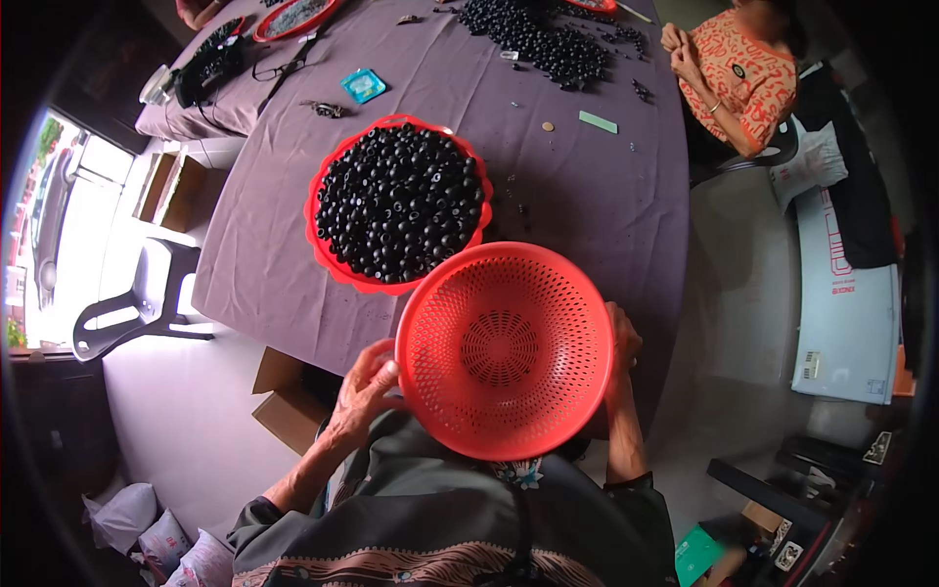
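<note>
A red plastic colander [577,293] is held at the table's near edge, its perforated inside facing up with nothing in it that I can see. My left hand [367,386] grips its left rim, thumb over the edge. On the opposite side my right hand [623,338] is wrapped round the rim, its fingers partly hidden behind the colander. Just beyond, a scalloped red basin [315,230] stands on the table, heaped with black round beads [401,196] that have holes through them. The colander overlaps the basin's near right edge in view.
A purple cloth covers the table [264,245]. Farther off lie a large spread of black beads [548,44], a blue packet [363,86], a pale green strip [598,122] and eyeglasses [279,67]. Another person [738,78] sits at the right. A dark chair [147,293] stands left; a cardboard box [289,406] is below.
</note>
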### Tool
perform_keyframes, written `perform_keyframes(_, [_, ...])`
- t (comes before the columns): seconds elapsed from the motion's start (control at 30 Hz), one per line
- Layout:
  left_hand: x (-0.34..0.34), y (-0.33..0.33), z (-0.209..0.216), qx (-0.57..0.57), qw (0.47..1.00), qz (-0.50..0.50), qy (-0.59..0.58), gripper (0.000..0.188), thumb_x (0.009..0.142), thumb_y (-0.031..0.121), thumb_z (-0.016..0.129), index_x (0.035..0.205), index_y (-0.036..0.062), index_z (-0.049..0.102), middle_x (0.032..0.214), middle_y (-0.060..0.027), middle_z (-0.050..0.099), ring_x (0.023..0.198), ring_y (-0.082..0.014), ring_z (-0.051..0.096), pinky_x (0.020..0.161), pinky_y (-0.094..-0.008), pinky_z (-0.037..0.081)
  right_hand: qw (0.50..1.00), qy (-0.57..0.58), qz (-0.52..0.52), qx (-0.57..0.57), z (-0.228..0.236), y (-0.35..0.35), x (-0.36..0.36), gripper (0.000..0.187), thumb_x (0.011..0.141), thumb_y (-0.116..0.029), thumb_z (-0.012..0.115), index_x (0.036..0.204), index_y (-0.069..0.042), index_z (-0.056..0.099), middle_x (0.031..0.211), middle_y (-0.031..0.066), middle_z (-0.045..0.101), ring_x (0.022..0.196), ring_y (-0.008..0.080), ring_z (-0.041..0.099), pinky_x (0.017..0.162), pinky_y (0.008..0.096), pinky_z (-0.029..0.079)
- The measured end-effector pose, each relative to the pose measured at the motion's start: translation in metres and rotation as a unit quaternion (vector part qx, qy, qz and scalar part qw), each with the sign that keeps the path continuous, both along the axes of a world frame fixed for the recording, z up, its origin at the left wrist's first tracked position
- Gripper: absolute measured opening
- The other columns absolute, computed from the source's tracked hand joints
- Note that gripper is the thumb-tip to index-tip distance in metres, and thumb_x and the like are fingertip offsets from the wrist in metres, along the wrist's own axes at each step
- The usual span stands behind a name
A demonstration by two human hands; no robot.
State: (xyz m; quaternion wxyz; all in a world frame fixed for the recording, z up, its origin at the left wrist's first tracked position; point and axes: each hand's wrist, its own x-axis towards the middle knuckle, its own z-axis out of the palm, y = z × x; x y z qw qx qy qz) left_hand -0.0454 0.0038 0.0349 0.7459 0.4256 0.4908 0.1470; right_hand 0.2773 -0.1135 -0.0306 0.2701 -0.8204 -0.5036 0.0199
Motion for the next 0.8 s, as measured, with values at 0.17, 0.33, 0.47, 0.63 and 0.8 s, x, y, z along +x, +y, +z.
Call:
perform_keyframes(0.17, [-0.03, 0.035, -0.018, 0.146, 0.988, 0.043, 0.024, 0.042, 0.089, 0.035, 0.052, 0.104, -0.003, 0.057, 0.095, -0.0107, 0.059, 0.087, -0.0159, 0.056, 0.072, -0.0291, 0.049, 0.995, -0.091, 0.011, -0.046, -0.003, -0.012, -0.009, 0.016, 0.076, -0.017, 0.057, 0.079, -0.003, 0.049, 0.076, 0.0127, 0.049, 0.067, 0.0305, 0.051, 0.055, 0.0411, 0.043])
perform_keyframes(0.33, [-0.05, 0.047, -0.032, 0.204, 0.977, 0.048, 0.034, 0.032, 0.088, 0.028, 0.056, 0.097, -0.0025, 0.06, 0.087, -0.0083, 0.061, 0.079, -0.0142, 0.057, 0.07, -0.0279, 0.048, 0.991, -0.116, -0.002, -0.061, -0.002, -0.005, -0.027, 0.02, 0.075, -0.017, 0.059, 0.086, -0.001, 0.053, 0.085, 0.0139, 0.052, 0.075, 0.0313, 0.053, 0.062, 0.0409, 0.045])
perform_keyframes(0.47, [-0.055, 0.056, -0.036, 0.188, 0.982, 0.031, 0.005, 0.031, 0.089, 0.026, 0.055, 0.097, -0.0028, 0.06, 0.089, -0.0084, 0.061, 0.081, -0.0141, 0.057, 0.071, -0.0282, 0.048, 0.985, -0.166, -0.025, -0.038, 0.003, 0.0, -0.039, 0.022, 0.075, -0.017, 0.06, 0.089, 0.0, 0.053, 0.088, 0.0142, 0.053, 0.078, 0.0317, 0.053, 0.065, 0.0412, 0.046])
perform_keyframes(0.63, [-0.053, 0.059, -0.03, 0.197, 0.98, -0.002, -0.003, 0.033, 0.088, 0.027, 0.056, 0.102, -0.0024, 0.059, 0.096, -0.0094, 0.061, 0.09, -0.0149, 0.056, 0.077, -0.0291, 0.047, 0.977, -0.208, -0.047, 0.014, -0.002, 0.004, -0.047, 0.025, 0.075, -0.017, 0.06, 0.093, 0.0, 0.054, 0.093, 0.0147, 0.054, 0.081, 0.0323, 0.053, 0.068, 0.0415, 0.046])
perform_keyframes(0.8, [-0.04, 0.048, -0.026, 0.225, 0.974, 0.002, -0.013, 0.032, 0.086, 0.027, 0.059, 0.101, -0.0002, 0.06, 0.093, -0.0098, 0.061, 0.084, -0.0158, 0.059, 0.073, -0.0278, 0.047, 0.965, -0.246, -0.051, 0.077, -0.011, 0.005, -0.037, 0.029, 0.075, -0.017, 0.061, 0.096, 0.001, 0.054, 0.097, 0.0151, 0.054, 0.085, 0.0329, 0.054, 0.072, 0.0419, 0.046])
